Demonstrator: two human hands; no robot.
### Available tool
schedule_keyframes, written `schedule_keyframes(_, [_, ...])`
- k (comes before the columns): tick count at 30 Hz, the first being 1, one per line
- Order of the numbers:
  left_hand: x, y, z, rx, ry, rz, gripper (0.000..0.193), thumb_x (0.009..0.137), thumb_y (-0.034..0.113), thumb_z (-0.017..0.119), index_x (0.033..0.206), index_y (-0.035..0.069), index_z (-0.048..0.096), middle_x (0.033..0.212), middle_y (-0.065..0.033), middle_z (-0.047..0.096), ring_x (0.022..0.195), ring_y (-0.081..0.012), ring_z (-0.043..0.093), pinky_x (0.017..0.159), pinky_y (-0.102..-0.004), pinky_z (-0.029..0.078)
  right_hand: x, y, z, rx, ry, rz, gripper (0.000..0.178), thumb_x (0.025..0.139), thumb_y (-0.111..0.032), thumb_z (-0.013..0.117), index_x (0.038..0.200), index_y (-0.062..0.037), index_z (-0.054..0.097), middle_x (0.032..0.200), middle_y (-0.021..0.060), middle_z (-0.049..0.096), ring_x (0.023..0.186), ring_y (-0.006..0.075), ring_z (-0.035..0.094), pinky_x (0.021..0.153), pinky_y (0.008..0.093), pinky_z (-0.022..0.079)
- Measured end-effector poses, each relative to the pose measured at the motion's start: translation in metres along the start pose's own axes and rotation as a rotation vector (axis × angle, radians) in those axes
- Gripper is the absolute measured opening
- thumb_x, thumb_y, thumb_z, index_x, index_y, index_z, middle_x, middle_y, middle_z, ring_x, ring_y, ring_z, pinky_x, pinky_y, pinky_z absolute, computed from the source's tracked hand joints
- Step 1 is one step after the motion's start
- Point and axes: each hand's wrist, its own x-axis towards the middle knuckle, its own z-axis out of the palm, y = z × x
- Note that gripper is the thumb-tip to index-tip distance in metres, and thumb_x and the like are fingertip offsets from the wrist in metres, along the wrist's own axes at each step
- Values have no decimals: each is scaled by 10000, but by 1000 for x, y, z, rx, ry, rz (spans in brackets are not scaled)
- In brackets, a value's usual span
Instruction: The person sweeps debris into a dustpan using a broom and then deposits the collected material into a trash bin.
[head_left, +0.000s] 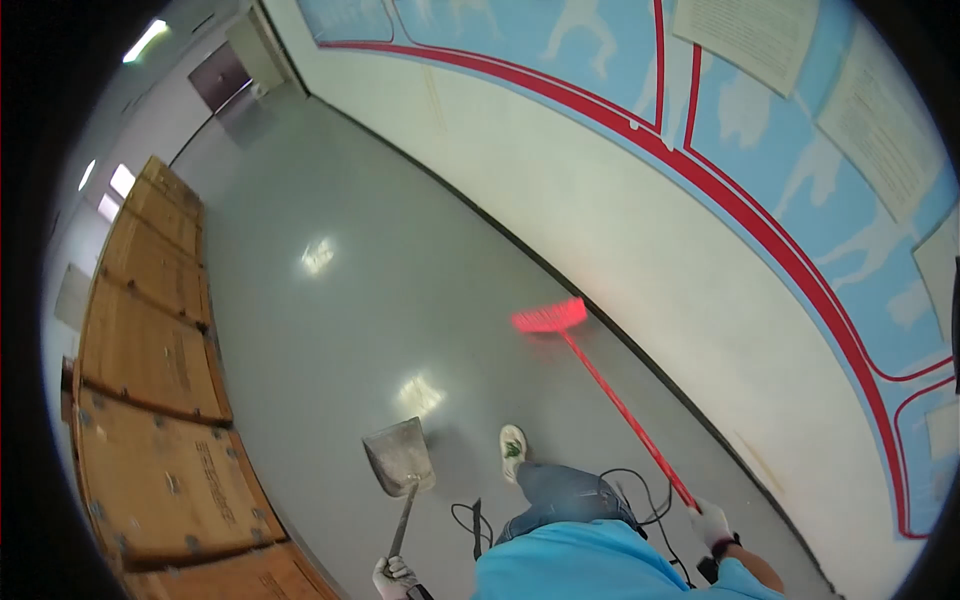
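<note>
My left hand (395, 578), in a white glove, is closed round the handle of a grey long-handled dustpan (404, 455). The pan is held out ahead of me on the left, its wide mouth turned away from me; whether it touches the floor I cannot tell. On the right, my gloved right hand (710, 524) grips the upper end of a red broom (622, 408). Its long handle slants forward and left to a red bristle head (550, 316) at the foot of the wall. The bristles look slightly blurred.
Large wooden crates (155, 345) line the left side. Along the right runs a white wall (600, 205) with a dark baseboard and a blue and red mural. Shiny grey floor (290, 330) stretches to a dark door (219, 76). Black cables (655, 500) hang beside my legs.
</note>
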Motion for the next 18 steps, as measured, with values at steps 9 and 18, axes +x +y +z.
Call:
schedule_keyframes(9, [-90,-166,-160,-59,194,332,185,794,224,423,660,98,401,501,39,368,357,-60,341,305,-178,294,163,-44,-3,10,-182,-245,296,795,-265,409,891,-22,549,837,206,577,832,344,552,696,412,422])
schedule_keyframes(18, [-164,-304,-333,-185,254,421,157,812,200,395,678,117,395,530,33,373,383,-62,357,320,-197,297,140,184,-37,-343,-98,-402,345,815,-282,386,993,-13,511,947,234,547,911,387,507,763,458,410])
